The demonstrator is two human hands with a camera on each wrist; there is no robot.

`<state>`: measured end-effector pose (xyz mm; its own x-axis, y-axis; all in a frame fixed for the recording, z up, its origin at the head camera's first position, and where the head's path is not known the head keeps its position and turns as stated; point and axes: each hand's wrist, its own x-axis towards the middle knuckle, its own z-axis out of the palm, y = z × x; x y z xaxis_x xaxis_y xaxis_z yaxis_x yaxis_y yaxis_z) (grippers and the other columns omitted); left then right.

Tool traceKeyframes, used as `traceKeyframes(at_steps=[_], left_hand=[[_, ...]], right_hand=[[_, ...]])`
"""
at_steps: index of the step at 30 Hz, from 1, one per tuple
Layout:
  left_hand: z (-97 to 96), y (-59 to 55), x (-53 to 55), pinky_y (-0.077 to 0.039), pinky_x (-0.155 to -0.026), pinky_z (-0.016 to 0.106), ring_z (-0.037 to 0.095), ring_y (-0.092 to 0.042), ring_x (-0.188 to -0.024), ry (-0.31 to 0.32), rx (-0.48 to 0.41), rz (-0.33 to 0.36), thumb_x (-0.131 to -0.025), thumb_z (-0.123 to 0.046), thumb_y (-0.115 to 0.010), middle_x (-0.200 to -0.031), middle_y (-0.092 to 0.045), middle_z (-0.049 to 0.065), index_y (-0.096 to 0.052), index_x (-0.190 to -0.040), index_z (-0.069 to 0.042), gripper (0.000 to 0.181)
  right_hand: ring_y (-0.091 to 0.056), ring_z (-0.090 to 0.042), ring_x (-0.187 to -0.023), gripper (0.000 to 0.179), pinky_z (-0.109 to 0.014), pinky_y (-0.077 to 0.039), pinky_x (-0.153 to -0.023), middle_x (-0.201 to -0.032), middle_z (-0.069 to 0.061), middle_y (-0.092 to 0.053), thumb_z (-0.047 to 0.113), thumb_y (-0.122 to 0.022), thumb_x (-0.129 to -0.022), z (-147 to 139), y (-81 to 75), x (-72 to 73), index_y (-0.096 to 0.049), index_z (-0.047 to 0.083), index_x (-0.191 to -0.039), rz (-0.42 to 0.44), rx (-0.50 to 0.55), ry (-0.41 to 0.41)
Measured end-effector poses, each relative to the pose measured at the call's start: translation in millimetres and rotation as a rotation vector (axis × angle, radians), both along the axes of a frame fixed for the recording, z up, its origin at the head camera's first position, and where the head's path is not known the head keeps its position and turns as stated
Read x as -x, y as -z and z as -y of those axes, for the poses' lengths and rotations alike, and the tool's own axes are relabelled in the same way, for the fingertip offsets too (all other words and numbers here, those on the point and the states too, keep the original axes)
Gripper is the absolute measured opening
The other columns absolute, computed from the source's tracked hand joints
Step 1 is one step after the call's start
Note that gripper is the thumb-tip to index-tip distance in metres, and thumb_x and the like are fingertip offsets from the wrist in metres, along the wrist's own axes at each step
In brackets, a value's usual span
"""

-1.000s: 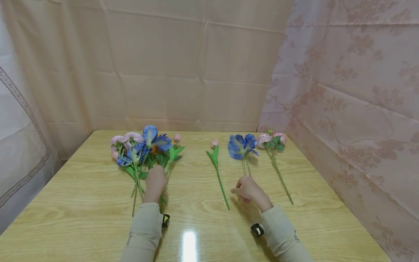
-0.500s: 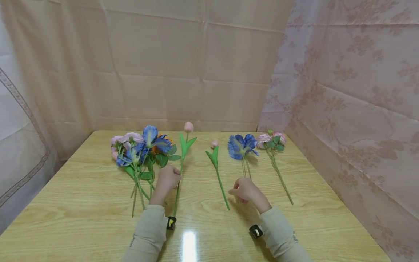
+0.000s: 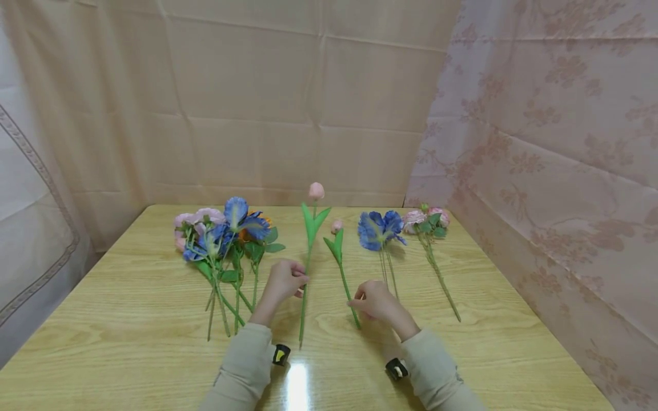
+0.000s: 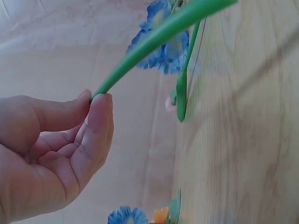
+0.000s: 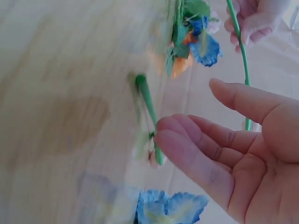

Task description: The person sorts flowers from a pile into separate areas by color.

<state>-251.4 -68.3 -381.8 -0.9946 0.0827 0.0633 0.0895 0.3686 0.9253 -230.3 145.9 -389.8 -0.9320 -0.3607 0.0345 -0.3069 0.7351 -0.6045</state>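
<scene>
My left hand (image 3: 283, 279) pinches the green stem of a pink tulip (image 3: 311, 225) between thumb and fingertips. The tulip is lifted, bloom pointing away from me; the left wrist view shows its stem (image 4: 149, 44) close up. A second pink tulip (image 3: 337, 251) lies on the table just to the right. Over that tulip's lower stem hovers my right hand (image 3: 377, 299), thumb and fingers apart with nothing between them in the right wrist view. Whether its fingertips touch the stem I cannot tell.
On the left of the wooden table (image 3: 128, 319) lies a pile of flowers, with blue irises (image 3: 236, 214), pale pink blooms (image 3: 208, 215) and an orange one. Right of the tulips lie a blue iris (image 3: 380, 228) and a pink rose spray (image 3: 426, 222). Curtains (image 3: 247, 114) close off the back.
My left hand has drawn the tulip out of the left pile and carried it right, to the middle. My right hand has shifted slightly left and nearer, towards the lying tulip's stem.
</scene>
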Motion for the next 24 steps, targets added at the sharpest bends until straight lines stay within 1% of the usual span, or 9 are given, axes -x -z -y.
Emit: traceKeyframes(at_steps=[3, 6, 9, 12, 17, 20, 24], left_hand=[[-5.1, -0.5, -2.8, -0.05, -0.046, 0.027, 0.015, -0.057, -0.049, 0.021, 0.0, -0.018, -0.077, 0.009, -0.062, -0.071, -0.059, 0.012, -0.058, -0.09, 0.014, 0.014], [-10.5, -0.9, -5.3, -0.05, -0.046, 0.027, 0.015, -0.057, -0.05, 0.045, -0.009, -0.022, -0.077, 0.01, -0.061, -0.071, -0.058, 0.012, -0.057, -0.09, 0.015, 0.014], [-15.6, -1.6, -7.2, -0.05, -0.047, 0.026, 0.015, -0.057, -0.053, 0.071, -0.023, -0.019, -0.077, 0.011, -0.061, -0.072, -0.058, 0.012, -0.057, -0.09, 0.015, 0.014], [-20.4, -2.8, -8.5, -0.05, -0.048, 0.027, 0.016, -0.057, -0.055, 0.095, -0.037, -0.018, -0.077, 0.011, -0.06, -0.073, -0.058, 0.013, -0.056, -0.091, 0.015, 0.015], [-27.4, -4.5, -10.8, -0.051, -0.049, 0.027, 0.018, -0.059, -0.058, 0.119, -0.04, -0.024, -0.078, 0.011, -0.06, -0.074, -0.059, 0.014, -0.056, -0.092, 0.015, 0.015], [-30.8, -4.6, -11.9, -0.051, -0.049, 0.027, 0.019, -0.059, -0.059, 0.122, -0.04, -0.031, -0.078, 0.011, -0.06, -0.075, -0.059, 0.014, -0.056, -0.091, 0.013, 0.014], [-33.9, -2.4, -12.5, -0.051, -0.05, 0.026, 0.018, -0.059, -0.059, 0.121, -0.042, -0.044, -0.078, 0.01, -0.06, -0.075, -0.059, 0.014, -0.056, -0.091, 0.012, 0.014]], right_hand=[[-0.043, -0.007, -0.036, 0.018, -0.022, -0.038, -0.039, -0.049, -0.008, -0.053, 0.013, -0.065, -0.081, 5, 0.5, -0.6, -0.06, 0.0, -0.071, 0.004, 0.017, -0.029], [-0.05, -0.014, -0.039, 0.018, -0.022, -0.041, -0.041, -0.054, -0.008, -0.055, 0.014, -0.064, -0.082, 10, 1.2, -0.9, -0.062, -0.003, -0.078, 0.028, 0.057, -0.048], [-0.056, -0.02, -0.045, 0.023, -0.023, -0.044, -0.044, -0.059, -0.007, -0.057, 0.016, -0.063, -0.083, 15, 2.4, -0.9, -0.063, -0.006, -0.087, 0.041, 0.093, -0.069], [-0.058, -0.022, -0.048, 0.028, -0.024, -0.046, -0.046, -0.063, -0.009, -0.06, 0.019, -0.062, -0.084, 19, 3.6, -0.9, -0.062, -0.008, -0.092, 0.052, 0.134, -0.094], [-0.059, -0.022, -0.051, 0.028, -0.026, -0.048, -0.046, -0.069, -0.01, -0.062, 0.018, -0.063, -0.083, 24, 4.4, -3.0, -0.062, -0.008, -0.09, 0.083, 0.222, -0.11], [-0.06, -0.021, -0.052, 0.026, -0.028, -0.05, -0.047, -0.071, -0.012, -0.063, 0.015, -0.064, -0.083, 27, 5.0, -3.9, -0.061, -0.01, -0.09, 0.109, 0.26, -0.115], [-0.06, -0.022, -0.052, 0.02, -0.028, -0.05, -0.046, -0.072, -0.015, -0.064, 0.008, -0.064, -0.082, 30, 5.6, -5.3, -0.061, -0.011, -0.088, 0.111, 0.292, -0.134]])
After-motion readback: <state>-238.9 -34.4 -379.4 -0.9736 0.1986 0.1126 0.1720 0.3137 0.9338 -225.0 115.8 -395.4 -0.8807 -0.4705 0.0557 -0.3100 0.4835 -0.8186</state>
